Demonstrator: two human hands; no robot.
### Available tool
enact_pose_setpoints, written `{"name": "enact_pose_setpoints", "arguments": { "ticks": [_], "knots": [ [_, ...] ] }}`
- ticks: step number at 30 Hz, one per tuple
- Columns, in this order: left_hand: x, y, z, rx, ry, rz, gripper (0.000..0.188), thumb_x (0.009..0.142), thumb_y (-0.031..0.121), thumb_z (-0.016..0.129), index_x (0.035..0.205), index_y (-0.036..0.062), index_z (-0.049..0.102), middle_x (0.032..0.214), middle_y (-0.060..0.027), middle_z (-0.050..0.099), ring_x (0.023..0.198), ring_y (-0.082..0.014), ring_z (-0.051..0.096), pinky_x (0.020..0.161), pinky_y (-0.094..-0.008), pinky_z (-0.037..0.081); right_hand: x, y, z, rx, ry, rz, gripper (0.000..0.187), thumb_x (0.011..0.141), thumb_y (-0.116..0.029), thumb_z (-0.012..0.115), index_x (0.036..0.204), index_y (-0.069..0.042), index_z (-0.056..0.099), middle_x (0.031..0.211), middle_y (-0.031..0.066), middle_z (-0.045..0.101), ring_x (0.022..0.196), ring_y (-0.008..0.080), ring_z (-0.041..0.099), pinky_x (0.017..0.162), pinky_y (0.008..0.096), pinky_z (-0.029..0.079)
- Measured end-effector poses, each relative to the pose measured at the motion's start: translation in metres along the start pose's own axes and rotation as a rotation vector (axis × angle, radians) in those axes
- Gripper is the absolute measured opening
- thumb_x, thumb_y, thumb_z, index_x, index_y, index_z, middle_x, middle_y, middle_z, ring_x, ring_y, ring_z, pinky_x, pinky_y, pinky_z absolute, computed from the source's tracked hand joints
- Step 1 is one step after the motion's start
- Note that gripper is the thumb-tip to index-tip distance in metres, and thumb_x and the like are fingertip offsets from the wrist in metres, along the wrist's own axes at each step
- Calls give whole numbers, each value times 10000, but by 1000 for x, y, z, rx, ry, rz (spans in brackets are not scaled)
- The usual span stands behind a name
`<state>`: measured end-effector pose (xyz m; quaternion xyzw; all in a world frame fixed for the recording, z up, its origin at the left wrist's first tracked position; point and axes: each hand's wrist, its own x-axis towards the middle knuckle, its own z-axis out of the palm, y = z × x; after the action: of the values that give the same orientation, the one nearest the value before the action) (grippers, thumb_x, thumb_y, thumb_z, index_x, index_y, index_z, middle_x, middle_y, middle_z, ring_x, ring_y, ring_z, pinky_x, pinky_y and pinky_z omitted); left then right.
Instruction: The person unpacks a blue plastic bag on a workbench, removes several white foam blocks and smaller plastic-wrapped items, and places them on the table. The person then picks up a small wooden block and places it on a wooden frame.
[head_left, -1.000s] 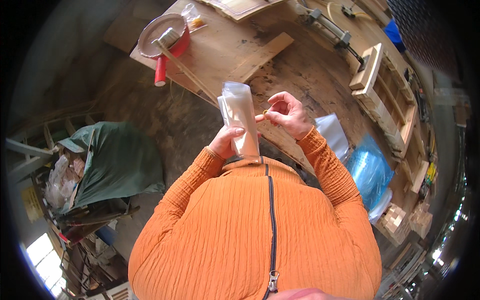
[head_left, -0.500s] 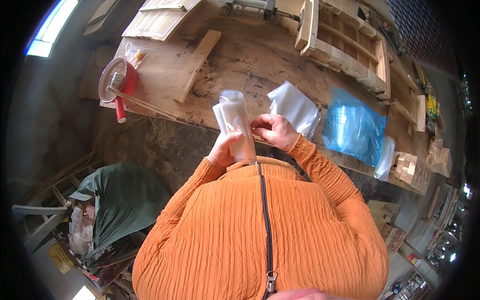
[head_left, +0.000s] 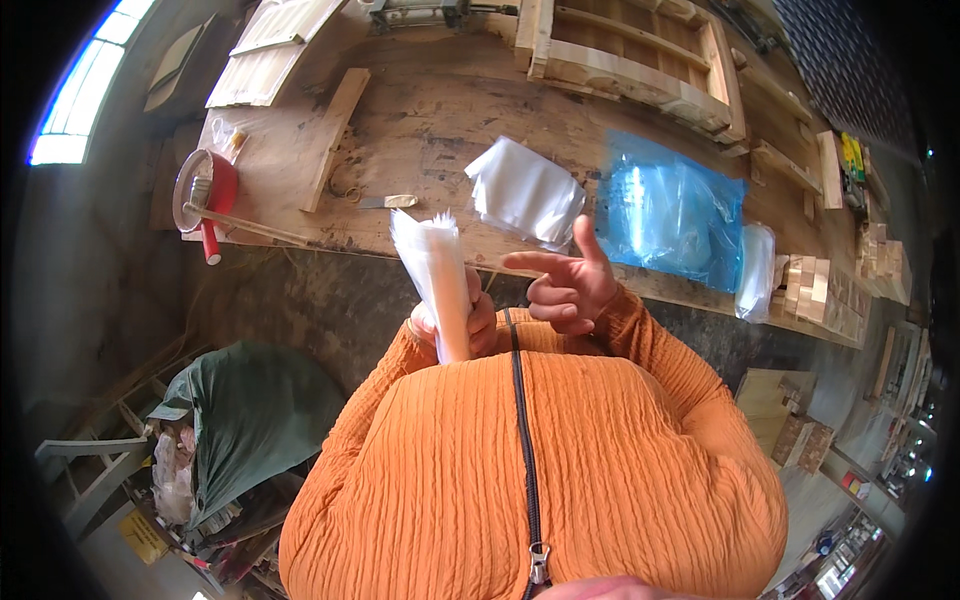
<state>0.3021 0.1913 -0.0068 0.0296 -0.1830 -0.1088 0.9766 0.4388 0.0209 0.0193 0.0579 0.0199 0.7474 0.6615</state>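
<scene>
A bundle of clear plastic bags or sheets (head_left: 432, 268), bent lengthwise into a roll, stands upright in front of my chest. My left hand (head_left: 480, 318) is closed around its lower part. Just right of it, my right hand (head_left: 575, 285) is held apart from the bundle and holds nothing; thumb and forefinger stretch out while the other fingers curl loosely. Beyond that hand, a stack of whitish plastic sheets (head_left: 528, 190) lies at the bench's near edge. A blue plastic bag (head_left: 675, 215) with something pale under or inside it lies to its right.
On the wooden bench (head_left: 430, 130) are a pale-handled blade (head_left: 390, 202), a wooden strip (head_left: 336, 135) and a red pan (head_left: 226, 185) holding a brush. Wooden frames (head_left: 630, 85) fill the far right; small wood blocks (head_left: 805, 285) stand nearer. A green cloth (head_left: 260, 420) covers things at lower left.
My right hand has come away from the bundle and opened. The bundle has tilted, its upper end fanned out. The view has shifted, and the blade on the bench now shows.
</scene>
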Motion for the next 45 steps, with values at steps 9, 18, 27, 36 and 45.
{"name": "enact_pose_setpoints", "arguments": {
  "ticks": [9, 18, 27, 36, 45],
  "knots": [
    [26, 25, 40, 905, 636, -355, 571, 695, 133, 739, 1198, 3, 502, 1013, -74, 616, 930, -163, 589, 814, -323, 489, -55, -27, 29, -251, -90, -121, 1099, 700, -868, 146, 1454, -69, 125, 904, 297, 601, 954, 452, 591, 371, 289, 512],
    [54, -3, 48, 2235, 394, -385, 416, 722, 214, 683, 1082, 41, 563, 861, -174, 645, 780, -360, 631, 695, -415, 505, -38, -22, 74, -909, 207, 49, 1168, 683, -869, 303, 1444, -5, 111, 1061, 327, 573, 1023, 397, 590, 454, 284, 555],
    [42, -24, -4, 942, 799, -96, 393, 789, 113, 651, 1147, 24, 515, 1002, -46, 601, 890, -121, 580, 767, -284, 486, -41, 2, 26, -1930, 666, -218, 236, 778, -237, 621, 797, -2, 612, 741, 106, 606, 725, 196, 584, 689, 340, 468],
    [40, -33, -9, 708, 909, 91, 392, 804, 162, 642, 1149, 32, 508, 952, -69, 602, 827, -165, 603, 730, -315, 505, -39, -36, 5, -1550, 547, -702, 215, 748, -142, 537, 570, -49, 458, 596, 41, 479, 709, 217, 520, 726, 364, 441],
    [47, -45, -10, 674, 806, 230, 493, 809, 155, 644, 1230, 24, 423, 1046, -113, 574, 953, -220, 584, 824, -364, 494, -40, -39, 6, -451, 498, -650, 326, 838, -215, 472, 550, -70, 431, 531, 16, 393, 532, 157, 430, 734, 332, 465]
  ]
}}
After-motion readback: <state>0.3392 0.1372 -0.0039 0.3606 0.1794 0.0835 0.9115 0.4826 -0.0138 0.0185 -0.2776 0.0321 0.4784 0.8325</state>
